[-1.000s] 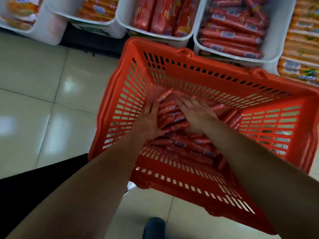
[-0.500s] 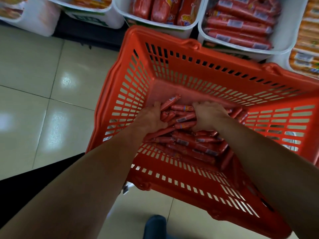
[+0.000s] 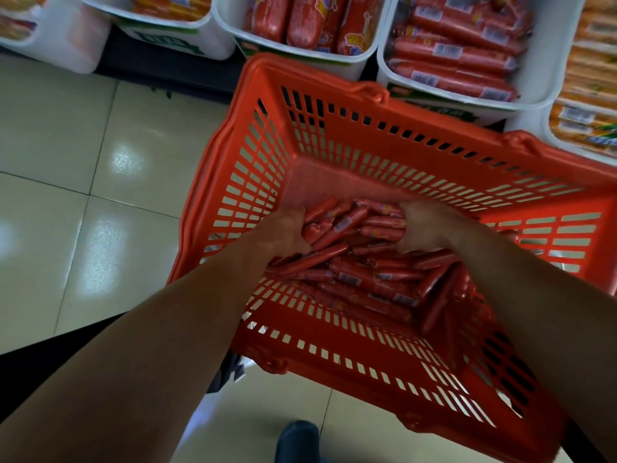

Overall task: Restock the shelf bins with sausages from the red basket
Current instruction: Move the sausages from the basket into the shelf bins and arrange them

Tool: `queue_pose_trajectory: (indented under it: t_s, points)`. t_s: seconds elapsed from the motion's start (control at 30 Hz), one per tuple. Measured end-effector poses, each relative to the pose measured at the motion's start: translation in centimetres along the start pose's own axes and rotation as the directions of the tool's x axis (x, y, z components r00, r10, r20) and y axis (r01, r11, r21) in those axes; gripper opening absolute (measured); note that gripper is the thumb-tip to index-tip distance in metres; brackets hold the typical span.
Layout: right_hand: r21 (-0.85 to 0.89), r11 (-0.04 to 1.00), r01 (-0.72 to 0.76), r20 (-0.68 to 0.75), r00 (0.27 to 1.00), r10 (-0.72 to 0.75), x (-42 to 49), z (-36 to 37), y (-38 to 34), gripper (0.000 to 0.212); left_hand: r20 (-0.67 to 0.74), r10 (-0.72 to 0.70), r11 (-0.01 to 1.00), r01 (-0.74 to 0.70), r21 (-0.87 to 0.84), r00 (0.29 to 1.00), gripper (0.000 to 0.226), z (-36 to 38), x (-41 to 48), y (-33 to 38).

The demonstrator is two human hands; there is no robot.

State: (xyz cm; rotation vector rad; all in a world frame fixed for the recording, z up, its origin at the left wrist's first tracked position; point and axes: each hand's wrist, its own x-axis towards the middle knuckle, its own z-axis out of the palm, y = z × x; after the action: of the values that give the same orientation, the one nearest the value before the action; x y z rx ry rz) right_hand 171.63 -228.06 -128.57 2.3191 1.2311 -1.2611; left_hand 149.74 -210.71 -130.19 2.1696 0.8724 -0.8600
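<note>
A red plastic basket [image 3: 334, 128] stands on the floor below the shelf, holding several thin red sausages [image 3: 374, 279]. Both hands are inside it. My left hand [image 3: 283, 232] and my right hand [image 3: 424, 225] curl round the two ends of a bundle of sausages [image 3: 354, 222], lifted a little above the rest of the pile. White shelf bins sit just beyond the basket: one with thick red sausages [image 3: 300, 18], one with long red sausages [image 3: 460, 58], and at the far right a bin of orange packs [image 3: 587, 95].
Beige tiled floor [image 3: 83, 195] lies to the left of the basket. More white bins [image 3: 187, 35] line the shelf at top left. A dark shoe [image 3: 297, 439] shows at the bottom, and a dark trouser leg [image 3: 50, 355] at lower left.
My hands went from lying flat on the pile to closing together round a bundle of sausages and raising it. The view has shifted slightly toward the shelf bins.
</note>
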Motion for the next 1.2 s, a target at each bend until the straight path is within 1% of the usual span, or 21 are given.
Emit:
queue_pose_trajectory:
  t_s: [0.07,0.13,0.23,0.27,0.37,0.47,0.53,0.6,0.73,0.8,0.87,0.97,1.0,1.1,1.2]
  points:
    - [0.093,0.995,-0.032,0.006,0.999,0.032,-0.5,-0.2,0.9,0.070,0.003,0.023,0.999,-0.023,-0.041,1.000,0.064,0.0,-0.2,-0.3]
    - [0.154,0.988,-0.027,-0.018,0.999,0.030,-1.0,-0.1,1.1,0.067,-0.021,0.035,0.995,-0.037,-0.089,0.999,0.056,-0.4,-0.6,-0.4]
    - [0.256,0.967,-0.007,-0.055,0.998,0.022,-1.8,-0.3,0.4,0.072,-0.096,0.011,0.982,-0.029,-0.188,0.995,0.052,-1.2,-1.4,0.1]
    - [0.303,0.953,-0.004,-0.070,0.997,0.027,-2.1,-0.3,0.3,0.070,-0.116,0.010,0.979,-0.033,-0.199,0.993,0.053,-1.5,-1.6,0.4]
    - [0.414,0.910,-0.004,-0.134,0.989,0.066,-3.8,-0.9,0.0,0.055,-0.174,0.014,0.976,-0.051,-0.211,0.985,0.057,-2.8,-2.9,1.4]
    - [0.501,0.865,0.004,-0.199,0.974,0.111,-6.2,-1.9,-0.4,0.045,-0.219,0.017,0.958,-0.078,-0.274,0.976,0.072,-4.5,-5.0,2.2]
    - [0.539,0.842,0.025,-0.224,0.968,0.115,-7.9,-2.7,-0.8,0.042,-0.239,0.043,0.940,-0.120,-0.319,0.970,0.082,-5.6,-6.8,2.9]
    - [0.544,0.837,0.058,-0.254,0.962,0.099,-9.7,-3.7,-1.4,0.037,-0.255,0.045,0.929,-0.134,-0.344,0.966,0.079,-6.8,-8.6,3.7]
    - [0.548,0.829,0.111,-0.295,0.953,0.067,-14.0,-5.8,-2.5,0.037,-0.250,0.045,0.934,-0.129,-0.332,0.967,0.054,-9.0,-12.4,5.4]
    - [0.553,0.821,0.139,-0.321,0.945,0.057,-16.3,-7.2,-2.9,0.042,-0.264,0.041,0.937,-0.129,-0.324,0.964,0.055,-10.3,-14.6,6.4]
    - [0.536,0.828,0.162,-0.368,0.928,0.057,-18.4,-8.9,-3.2,0.040,-0.288,0.043,0.941,-0.136,-0.309,0.957,0.056,-11.8,-16.6,7.5]
    - [0.495,0.847,0.196,-0.440,0.897,0.049,-21.0,-11.9,-3.4,0.040,-0.350,0.090,0.939,-0.196,-0.283,0.933,0.042,-14.9,-19.1,9.4]
    - [0.471,0.860,0.196,-0.464,0.884,0.052,-21.6,-13.0,-3.3,0.040,-0.371,0.108,0.941,-0.215,-0.260,0.922,0.042,-16.1,-19.7,10.0]
    - [0.434,0.880,0.191,-0.521,0.851,0.072,-22.4,-16.4,-2.7,0.041,-0.398,0.157,0.951,-0.247,-0.187,0.904,0.053,-19.5,-20.8,11.3]
    - [0.463,0.861,0.211,-0.568,0.816,0.105,-21.3,-19.3,-2.2,0.044,-0.416,0.204,0.929,-0.309,-0.204,0.886,0.055,-22.4,-21.0,12.1]
